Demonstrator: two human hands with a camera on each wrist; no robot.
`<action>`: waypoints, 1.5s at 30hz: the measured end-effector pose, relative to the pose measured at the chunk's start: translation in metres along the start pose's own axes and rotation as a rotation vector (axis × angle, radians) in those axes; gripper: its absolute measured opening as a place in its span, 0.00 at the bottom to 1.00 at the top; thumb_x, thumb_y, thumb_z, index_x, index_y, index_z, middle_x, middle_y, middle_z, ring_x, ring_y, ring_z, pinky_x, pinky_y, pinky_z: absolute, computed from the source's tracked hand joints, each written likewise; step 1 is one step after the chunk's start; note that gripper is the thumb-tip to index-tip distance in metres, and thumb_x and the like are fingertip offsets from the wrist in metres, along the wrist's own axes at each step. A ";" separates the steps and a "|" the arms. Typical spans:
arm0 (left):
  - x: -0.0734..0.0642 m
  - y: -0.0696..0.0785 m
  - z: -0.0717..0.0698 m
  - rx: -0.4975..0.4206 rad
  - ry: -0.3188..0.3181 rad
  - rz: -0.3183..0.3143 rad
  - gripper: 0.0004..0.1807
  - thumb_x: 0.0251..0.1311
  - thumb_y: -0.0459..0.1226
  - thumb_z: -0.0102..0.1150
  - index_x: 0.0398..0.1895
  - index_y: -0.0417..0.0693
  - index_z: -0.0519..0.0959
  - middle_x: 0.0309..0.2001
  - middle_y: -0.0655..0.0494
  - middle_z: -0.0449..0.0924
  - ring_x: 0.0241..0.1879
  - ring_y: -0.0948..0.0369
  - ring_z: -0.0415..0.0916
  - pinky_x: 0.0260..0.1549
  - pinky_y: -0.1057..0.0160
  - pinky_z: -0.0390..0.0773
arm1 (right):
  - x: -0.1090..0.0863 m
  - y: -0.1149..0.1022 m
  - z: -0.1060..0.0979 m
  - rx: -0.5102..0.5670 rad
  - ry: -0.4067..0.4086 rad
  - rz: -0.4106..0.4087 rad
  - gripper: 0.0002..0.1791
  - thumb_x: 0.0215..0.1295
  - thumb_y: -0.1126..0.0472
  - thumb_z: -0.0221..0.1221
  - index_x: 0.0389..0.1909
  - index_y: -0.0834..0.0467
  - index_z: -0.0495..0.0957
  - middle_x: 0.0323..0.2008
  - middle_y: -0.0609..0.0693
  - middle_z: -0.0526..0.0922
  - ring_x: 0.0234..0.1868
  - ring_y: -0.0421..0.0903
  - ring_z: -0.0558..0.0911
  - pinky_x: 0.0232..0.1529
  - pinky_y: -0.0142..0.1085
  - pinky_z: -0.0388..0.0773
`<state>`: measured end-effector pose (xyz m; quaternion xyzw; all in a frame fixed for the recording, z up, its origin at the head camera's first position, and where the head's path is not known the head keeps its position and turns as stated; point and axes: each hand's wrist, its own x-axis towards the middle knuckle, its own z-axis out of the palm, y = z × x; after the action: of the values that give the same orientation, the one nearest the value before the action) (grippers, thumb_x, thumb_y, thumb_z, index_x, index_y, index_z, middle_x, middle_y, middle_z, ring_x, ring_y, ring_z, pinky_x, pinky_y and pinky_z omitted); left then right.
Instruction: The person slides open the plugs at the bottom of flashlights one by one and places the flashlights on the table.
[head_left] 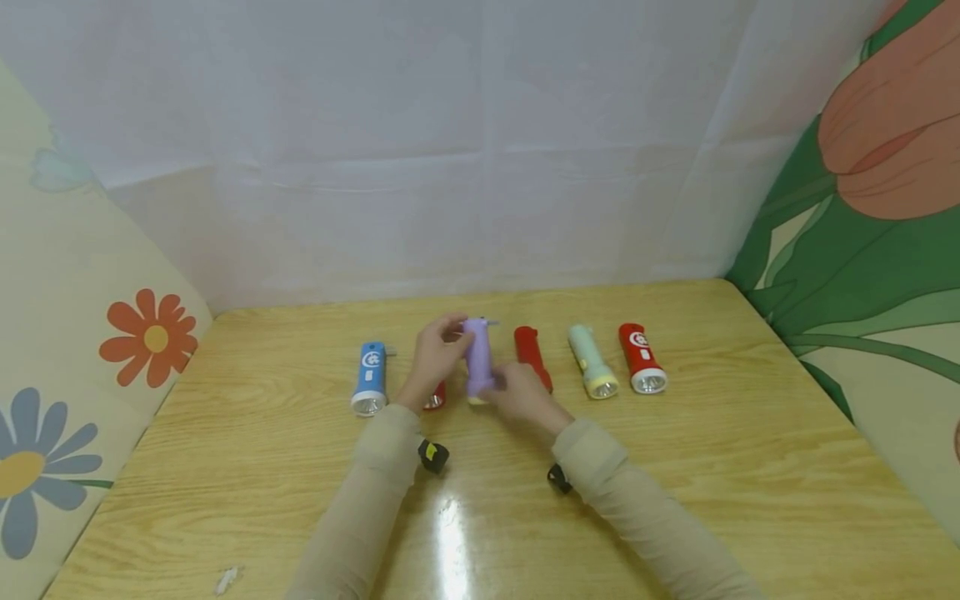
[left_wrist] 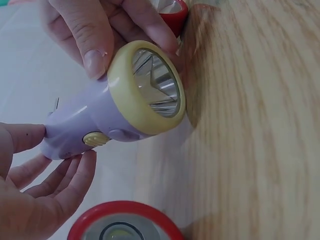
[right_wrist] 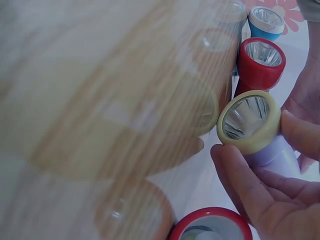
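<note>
A purple flashlight (head_left: 478,358) with a pale yellow head ring lies at mid-table, lens toward me. My left hand (head_left: 435,354) holds its tail end between thumb and fingers. At the head, my right hand (head_left: 521,396) pinches the flashlight, its thumb and fingertips by the yellow ring (right_wrist: 274,120). A yellow slide switch (left_wrist: 96,139) shows on the purple body in the left wrist view. One red flashlight (head_left: 434,397) is mostly hidden behind my left hand. Just beyond my right hand lies another red flashlight (head_left: 529,348), its lens end partly covered.
A blue flashlight (head_left: 370,377) lies at the row's left. On the right are a mint-green flashlight (head_left: 589,357) and a red one with a white emblem (head_left: 642,357). A small white scrap (head_left: 227,580) sits near the front left. A white cloth (head_left: 480,208) hangs behind the table.
</note>
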<state>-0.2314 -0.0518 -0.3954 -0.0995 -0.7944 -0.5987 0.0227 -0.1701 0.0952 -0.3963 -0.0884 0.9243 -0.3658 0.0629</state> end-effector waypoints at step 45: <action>0.006 -0.010 0.006 0.166 -0.078 -0.151 0.26 0.52 0.24 0.53 0.58 0.29 0.66 0.46 0.30 0.74 0.44 0.44 0.76 0.34 0.60 0.80 | 0.006 0.001 0.007 0.113 -0.003 0.013 0.16 0.63 0.60 0.55 0.49 0.63 0.76 0.42 0.57 0.81 0.43 0.49 0.79 0.45 0.41 0.75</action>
<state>-0.2391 -0.0482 -0.4056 -0.0603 -0.8467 -0.5267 -0.0454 -0.1747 0.0906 -0.4023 -0.0792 0.9026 -0.4171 0.0715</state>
